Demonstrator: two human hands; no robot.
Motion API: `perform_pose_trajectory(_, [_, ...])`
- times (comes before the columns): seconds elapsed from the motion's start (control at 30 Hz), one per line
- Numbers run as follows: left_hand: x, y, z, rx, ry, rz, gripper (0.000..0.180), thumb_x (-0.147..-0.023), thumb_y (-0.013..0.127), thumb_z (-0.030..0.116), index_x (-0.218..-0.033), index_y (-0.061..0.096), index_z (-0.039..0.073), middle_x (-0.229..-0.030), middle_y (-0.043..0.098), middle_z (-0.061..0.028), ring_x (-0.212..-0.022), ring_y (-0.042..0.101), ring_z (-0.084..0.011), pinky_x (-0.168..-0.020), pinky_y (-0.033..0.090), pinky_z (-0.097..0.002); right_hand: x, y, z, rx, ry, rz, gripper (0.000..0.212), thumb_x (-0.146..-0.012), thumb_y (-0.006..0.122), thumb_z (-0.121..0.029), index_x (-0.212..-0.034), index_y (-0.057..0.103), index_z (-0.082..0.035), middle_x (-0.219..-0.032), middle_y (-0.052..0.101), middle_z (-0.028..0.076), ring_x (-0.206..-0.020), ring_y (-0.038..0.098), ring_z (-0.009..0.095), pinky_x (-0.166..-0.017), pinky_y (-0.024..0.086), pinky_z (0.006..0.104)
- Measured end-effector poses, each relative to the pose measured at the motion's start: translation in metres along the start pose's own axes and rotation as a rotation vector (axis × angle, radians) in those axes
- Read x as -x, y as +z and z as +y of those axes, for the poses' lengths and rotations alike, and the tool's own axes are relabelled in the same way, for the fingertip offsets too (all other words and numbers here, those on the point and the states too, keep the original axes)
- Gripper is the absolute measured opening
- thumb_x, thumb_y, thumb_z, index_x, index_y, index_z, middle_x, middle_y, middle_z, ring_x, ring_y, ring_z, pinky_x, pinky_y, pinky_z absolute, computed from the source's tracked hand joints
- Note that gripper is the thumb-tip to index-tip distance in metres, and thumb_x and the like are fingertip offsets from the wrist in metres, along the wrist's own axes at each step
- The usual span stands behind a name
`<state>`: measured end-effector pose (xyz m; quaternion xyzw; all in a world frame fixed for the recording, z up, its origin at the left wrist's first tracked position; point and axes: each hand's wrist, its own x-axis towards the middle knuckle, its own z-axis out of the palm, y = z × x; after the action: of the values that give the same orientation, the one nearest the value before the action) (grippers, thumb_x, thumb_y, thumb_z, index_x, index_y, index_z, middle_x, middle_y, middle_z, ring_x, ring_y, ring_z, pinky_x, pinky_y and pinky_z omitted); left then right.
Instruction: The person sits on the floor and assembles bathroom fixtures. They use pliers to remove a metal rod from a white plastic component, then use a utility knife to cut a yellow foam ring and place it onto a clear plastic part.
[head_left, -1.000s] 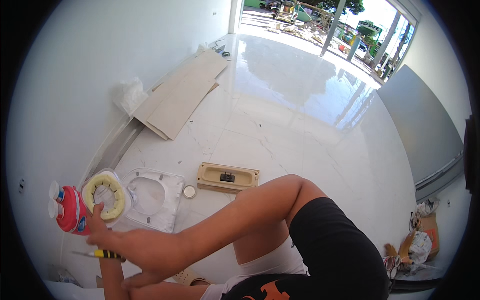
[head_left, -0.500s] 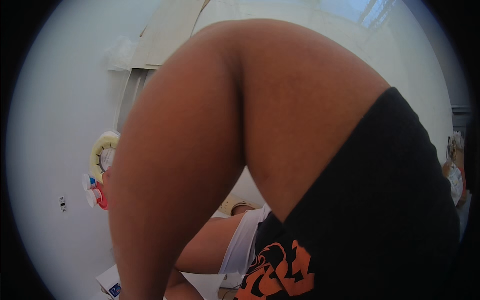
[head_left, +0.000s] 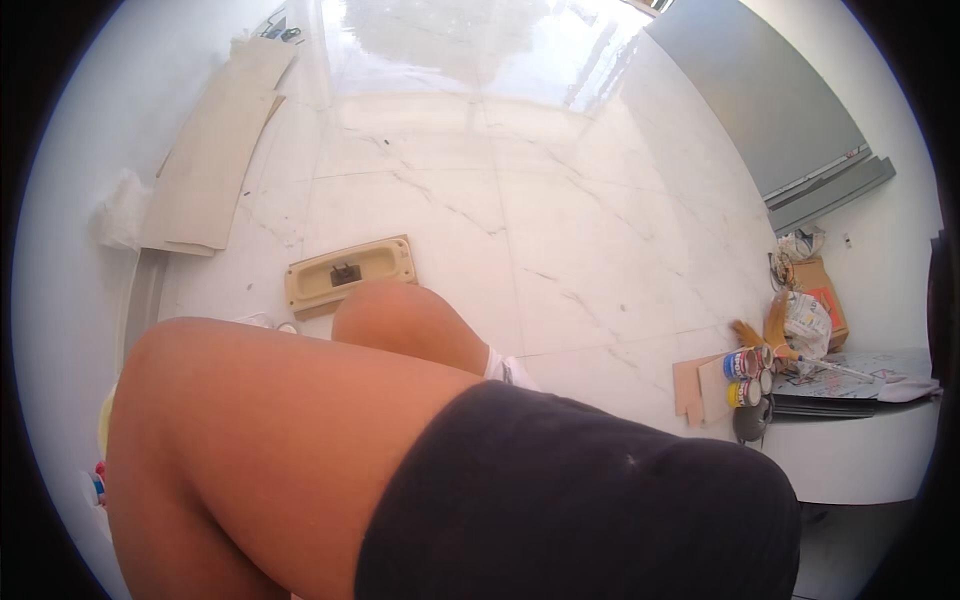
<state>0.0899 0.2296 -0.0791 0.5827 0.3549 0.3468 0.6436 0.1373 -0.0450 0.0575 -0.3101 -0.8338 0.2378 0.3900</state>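
Neither of my hands shows; both are out of view. A bare bent arm with a black sleeve fills the lower left and middle, its elbow toward the left; I cannot tell which arm it is. Beyond it a bare knee and a bit of white cloth stick out. Just past the knee, a tan rectangular moulded piece with a small dark block in its hollow lies on the floor. What the hands hold or touch is hidden.
Glossy white marbled floor spreads ahead. Tan boards lie along the left wall, with crumpled clear plastic beside them. A grey panel stands at upper right. Below it are paint cans, a broom and a cardboard box.
The view has swung, bringing the floor, the tan moulded piece and the right-side items into sight. The bent arm now sits lower, and the orange print on the black cloth has left view.
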Motion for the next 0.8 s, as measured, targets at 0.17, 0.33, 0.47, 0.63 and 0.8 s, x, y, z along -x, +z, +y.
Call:
perform_pose_trajectory(0.17, [0.001,-0.003,-0.007,-0.017,-0.034,-0.011,0.062,-0.093,0.068,0.010,-0.152,0.051,0.004,-0.143,0.060,-0.0099,-0.133,0.058,-0.0254,-0.113,0.047,-0.0399,0.006,0.007,0.005,-0.068,0.038,0.029,0.052,-0.088,0.076,-0.028,-0.123,0.060,0.007,-0.094,0.073,0.026,-0.096,0.074,0.044,-0.084,0.056,0.0491])
perform_pose_trajectory(0.33, [0.003,-0.007,-0.011,0.037,-0.023,-0.018,0.062,-0.093,0.069,0.010,-0.152,0.051,0.004,-0.143,0.060,-0.0093,-0.133,0.058,-0.0243,-0.113,0.046,-0.0392,-0.003,0.012,0.008,-0.084,-0.011,-0.033,0.051,-0.087,0.077,-0.028,-0.121,0.062,0.007,-0.093,0.073,0.026,-0.096,0.074,0.044,-0.084,0.056,0.0493])
perform_pose_trajectory(0.47, [0.007,-0.014,-0.011,0.073,0.003,-0.003,0.062,-0.093,0.069,0.011,-0.152,0.052,0.004,-0.143,0.060,-0.0088,-0.133,0.057,-0.0235,-0.113,0.046,-0.0387,-0.009,0.016,0.010,-0.076,-0.045,-0.113,0.051,-0.086,0.077,-0.029,-0.119,0.063,0.008,-0.093,0.074,0.025,-0.095,0.074,0.044,-0.084,0.056,0.0494])
perform_pose_trajectory(0.63, [0.010,-0.018,-0.003,0.084,0.018,-0.012,0.062,-0.093,0.069,0.011,-0.152,0.052,0.004,-0.143,0.060,-0.0082,-0.133,0.057,-0.0224,-0.114,0.045,-0.0380,-0.023,0.018,0.017,-0.065,-0.071,-0.185,0.050,-0.086,0.078,-0.029,-0.117,0.065,0.008,-0.092,0.074,0.025,-0.095,0.074,0.044,-0.084,0.056,0.0496])
perform_pose_trajectory(0.8, [0.018,-0.008,0.005,0.104,0.025,-0.034,0.062,-0.096,0.068,0.010,-0.155,0.049,0.004,-0.147,0.058,-0.0100,-0.133,0.058,-0.0231,-0.113,0.048,-0.0390,-0.044,0.019,0.023,-0.042,-0.074,-0.256,0.050,-0.085,0.078,-0.030,-0.115,0.067,0.008,-0.091,0.074,0.025,-0.095,0.075,0.044,-0.084,0.056,0.0497])
